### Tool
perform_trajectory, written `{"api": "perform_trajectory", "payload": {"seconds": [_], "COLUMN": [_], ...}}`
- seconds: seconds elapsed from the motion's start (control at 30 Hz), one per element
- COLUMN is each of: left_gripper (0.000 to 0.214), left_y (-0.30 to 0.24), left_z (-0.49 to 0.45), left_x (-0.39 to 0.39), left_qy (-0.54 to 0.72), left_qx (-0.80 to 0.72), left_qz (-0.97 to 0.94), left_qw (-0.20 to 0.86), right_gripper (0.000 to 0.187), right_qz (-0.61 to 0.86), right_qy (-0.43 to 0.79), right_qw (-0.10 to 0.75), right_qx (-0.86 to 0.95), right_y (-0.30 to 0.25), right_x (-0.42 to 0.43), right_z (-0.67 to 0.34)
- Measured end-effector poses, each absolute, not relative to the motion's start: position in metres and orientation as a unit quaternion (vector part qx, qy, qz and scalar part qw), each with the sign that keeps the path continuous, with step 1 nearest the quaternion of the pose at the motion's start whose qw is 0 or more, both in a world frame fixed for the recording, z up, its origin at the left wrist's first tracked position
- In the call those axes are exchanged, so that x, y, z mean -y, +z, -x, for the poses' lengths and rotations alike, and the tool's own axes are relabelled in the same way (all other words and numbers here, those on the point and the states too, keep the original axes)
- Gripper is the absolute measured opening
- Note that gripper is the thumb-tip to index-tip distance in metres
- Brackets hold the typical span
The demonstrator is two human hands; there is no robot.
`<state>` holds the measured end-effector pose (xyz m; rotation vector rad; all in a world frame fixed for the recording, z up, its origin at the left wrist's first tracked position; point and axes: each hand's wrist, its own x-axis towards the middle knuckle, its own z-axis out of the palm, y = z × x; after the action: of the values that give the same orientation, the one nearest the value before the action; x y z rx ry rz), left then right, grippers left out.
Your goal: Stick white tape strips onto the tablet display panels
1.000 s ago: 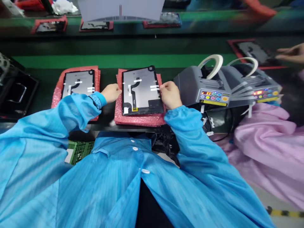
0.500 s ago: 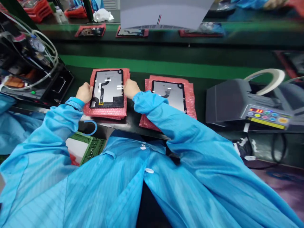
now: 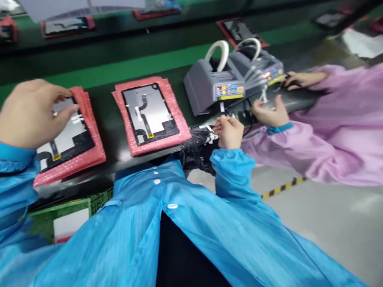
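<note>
My left hand (image 3: 36, 113) is raised over the left tablet screen panel (image 3: 67, 135), thumb and forefinger apart, with nothing visible between them. It covers part of that panel, which lies on red bubble wrap (image 3: 95, 149). My right hand (image 3: 230, 133) is closed in a pinch just below the front of a grey tape dispenser (image 3: 214, 85). A short white tape strip (image 3: 222, 106) hangs from the dispenser above my fingers; whatever they hold is too small to make out. Between my hands, a second screen panel (image 3: 158, 115) with a dark flex cable rests on bubble wrap (image 3: 136, 149).
Beside the first dispenser stands another tape dispenser (image 3: 269, 67). A co-worker's hands (image 3: 271, 113) are close to it, a pink sleeve (image 3: 317, 147) reaching in from the right. Tangled black material (image 3: 194, 147) hangs at the bench edge. A green crate (image 3: 68, 209) sits below left.
The view has swung right, bringing the co-worker in. My right hand has left the left panel and moved to the tape dispenser. My left hand has lifted off the panel's side and opened.
</note>
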<state>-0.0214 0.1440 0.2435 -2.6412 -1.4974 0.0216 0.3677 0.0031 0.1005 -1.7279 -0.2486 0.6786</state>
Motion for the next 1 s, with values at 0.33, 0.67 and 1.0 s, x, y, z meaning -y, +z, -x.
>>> {"api": "perform_trajectory", "payload": {"seconds": [0.33, 0.67, 1.0], "left_gripper": [0.044, 0.069, 0.07], "left_y": [0.166, 0.121, 0.111], "left_z": [-0.1, -0.085, -0.085], "left_x": [-0.198, -0.221, -0.223], "left_qy": [0.109, 0.114, 0.137], "left_qx": [0.22, 0.187, 0.181], "left_qz": [0.969, 0.969, 0.969], "left_qw": [0.025, -0.118, -0.093], "right_gripper": [0.022, 0.022, 0.024], "right_qz": [0.723, 0.625, 0.654], "right_qy": [0.203, 0.309, 0.441], "right_qw": [0.657, 0.546, 0.336], "right_qx": [0.065, 0.464, 0.515], "right_y": [0.086, 0.096, 0.071], "right_x": [-0.026, -0.057, -0.183], "right_z": [-0.386, -0.348, -0.293]}}
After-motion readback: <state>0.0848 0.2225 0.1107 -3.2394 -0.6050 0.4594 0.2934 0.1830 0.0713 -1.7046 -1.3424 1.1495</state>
